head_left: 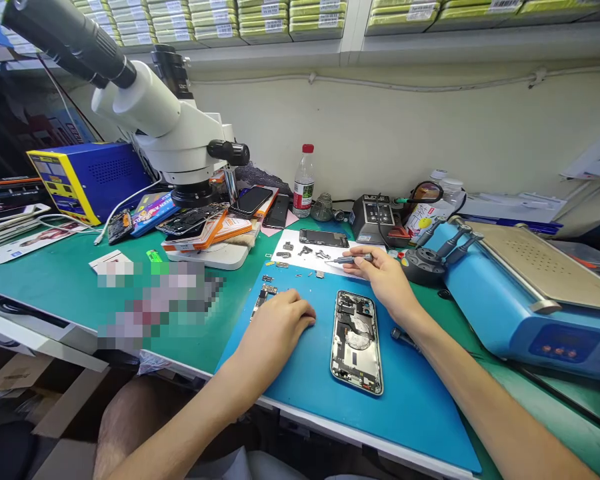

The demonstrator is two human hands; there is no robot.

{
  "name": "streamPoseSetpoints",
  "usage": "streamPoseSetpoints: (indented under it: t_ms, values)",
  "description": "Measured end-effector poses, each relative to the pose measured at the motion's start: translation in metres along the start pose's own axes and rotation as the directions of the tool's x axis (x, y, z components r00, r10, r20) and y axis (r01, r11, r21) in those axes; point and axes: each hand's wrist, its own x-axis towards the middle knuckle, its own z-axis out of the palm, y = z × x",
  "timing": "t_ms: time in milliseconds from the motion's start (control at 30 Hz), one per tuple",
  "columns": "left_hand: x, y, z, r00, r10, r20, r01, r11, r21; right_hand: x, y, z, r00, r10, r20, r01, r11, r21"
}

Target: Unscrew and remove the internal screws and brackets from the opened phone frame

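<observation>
My right hand (375, 270) grips a slim dark screwdriver (357, 259), its thin tip pointing left over a white sheet (300, 241) with small phone parts. My left hand (283, 317) rests on the blue mat (300, 373) with its fingers curled; whatever they may hold is hidden. Just beyond its knuckles lies a phone circuit board (263, 295), partly covered by the hand. Between my forearms an opened phone housing (357, 343) lies with its inside facing up. A small metal part (320, 274) lies near the sheet's lower edge.
A microscope (150, 127) stands at the left over stacked phones and boxes. A blue heating machine (525, 307) takes up the right side, beside a black screwdriver holder (425, 265). A bottle (304, 183) and a dark control box (373, 219) stand by the wall.
</observation>
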Motion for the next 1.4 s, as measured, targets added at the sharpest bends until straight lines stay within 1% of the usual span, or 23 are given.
streamPoseSetpoints:
  t_ms: [100,200,300,367,433,600,733,833,967,1067,1133,1233,1400]
  values:
    - [-0.005,-0.006,0.002,0.999,0.007,-0.033,-0.008,0.999,-0.037,-0.003,-0.009,-0.001,1.0,-0.006,-0.023,0.006,1.0,0.018]
    - [-0.012,-0.01,0.0,0.997,-0.002,-0.077,-0.005,0.997,-0.08,-0.013,-0.026,-0.003,0.996,-0.031,-0.079,0.035,0.998,0.051]
    - [-0.018,-0.011,-0.004,0.993,-0.024,-0.113,0.008,0.991,-0.137,-0.033,-0.043,-0.001,0.991,-0.058,-0.118,0.068,0.994,0.081]
    - [-0.021,-0.012,-0.006,0.992,-0.037,-0.121,0.015,0.984,-0.176,-0.051,-0.048,0.006,0.991,-0.06,-0.123,0.073,0.992,0.099]
    - [-0.022,-0.012,-0.007,0.991,-0.052,-0.126,0.024,0.976,-0.215,-0.07,-0.048,0.015,0.992,-0.047,-0.121,0.062,0.991,0.117]
    - [-0.025,-0.011,-0.009,0.982,-0.122,-0.142,0.067,0.937,-0.344,-0.109,-0.031,0.033,0.994,0.0,-0.108,0.019,0.986,0.167]
    - [-0.029,-0.005,-0.014,0.969,-0.205,-0.14,0.106,0.852,-0.512,-0.127,-0.025,0.038,0.987,0.048,-0.155,-0.006,0.966,0.257]
    - [-0.033,0.004,-0.015,0.968,-0.24,-0.075,0.138,0.756,-0.64,-0.136,-0.023,0.04,0.983,0.089,-0.16,-0.032,0.945,0.325]
    - [-0.038,0.018,-0.009,0.969,-0.247,0.018,0.169,0.607,-0.776,-0.141,-0.02,0.042,0.987,0.07,-0.148,-0.02,0.948,0.316]
    - [-0.039,0.023,-0.004,0.963,-0.269,0.018,0.161,0.518,-0.84,-0.141,-0.019,0.043,0.989,0.045,-0.141,0.004,0.945,0.327]
    - [-0.039,0.025,-0.001,0.958,-0.286,0.002,0.146,0.482,-0.864,-0.142,-0.019,0.043,0.99,0.042,-0.138,0.008,0.939,0.343]
    - [-0.04,0.026,0.0,0.955,-0.297,-0.016,0.126,0.453,-0.883,-0.142,-0.02,0.043,0.989,0.042,-0.145,0.01,0.94,0.34]
    - [-0.043,0.028,-0.001,0.957,-0.289,-0.031,0.092,0.403,-0.91,-0.143,-0.021,0.042,0.99,0.069,-0.12,-0.023,0.939,0.343]
